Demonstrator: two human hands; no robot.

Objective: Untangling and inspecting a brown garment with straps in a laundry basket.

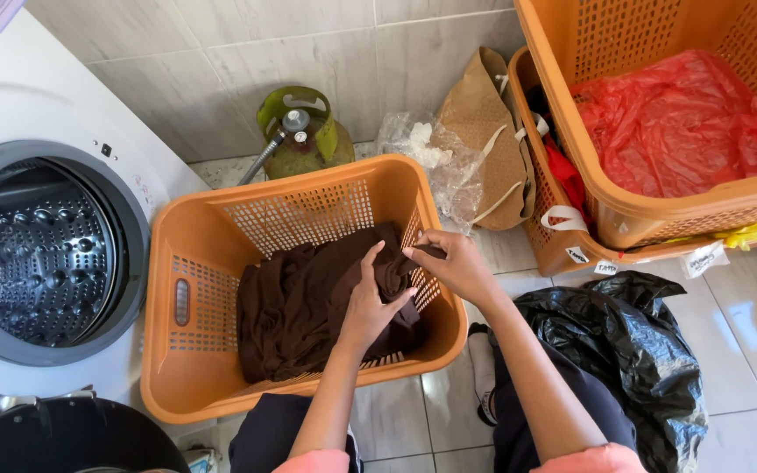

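— What sat in the orange laundry basket (194,350)?

— A dark brown garment (300,307), bunched in its right half. The left hand (368,302) pinched a fold of it, fingers closed on the cloth; the right hand (457,263) gripped its edge at the basket's right wall.

— And the other containers?

— Right of that basket, a larger orange basket (659,215) held a red plastic bag (676,123); another basket (562,250) under it was mostly hidden. Left of it, the washer drum (37,250) stood open, its inside only partly visible.
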